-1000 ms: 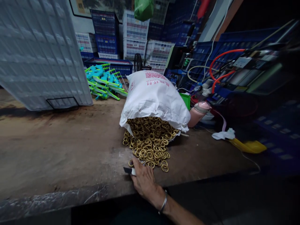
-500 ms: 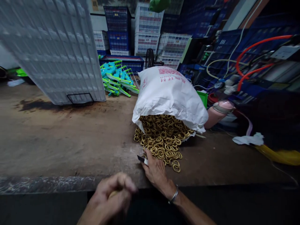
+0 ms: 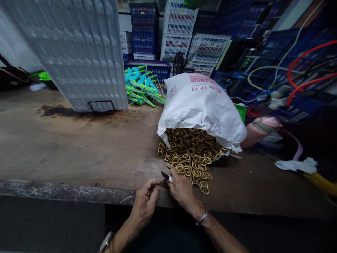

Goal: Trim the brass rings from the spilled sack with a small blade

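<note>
My right hand (image 3: 182, 189) grips a utility knife (image 3: 166, 176) with a dark blade and a white part near the fingers; the blade points left. Beside it, at the table's front edge, my left hand (image 3: 146, 198) is closed, with a small brass-coloured glint between thumb and fingers that looks like a ring, mostly hidden. Just past my right hand, a heap of brass rings (image 3: 188, 158) spills onto the table. These come from the open mouth of a white woven sack (image 3: 202, 105) lying on its side with red print.
A tall translucent ribbed plastic panel (image 3: 86, 52) stands on the wooden table (image 3: 105, 147) at left. Behind are turquoise and green plastic parts (image 3: 144, 88) and stacked crates (image 3: 176, 31). To the right stand a pink bottle (image 3: 259, 131) and red hoses (image 3: 295, 80).
My left hand has moved up and right, from below the table edge to beside the knife. My right hand keeps its grip beside the rings. The whole view has shifted slightly.
</note>
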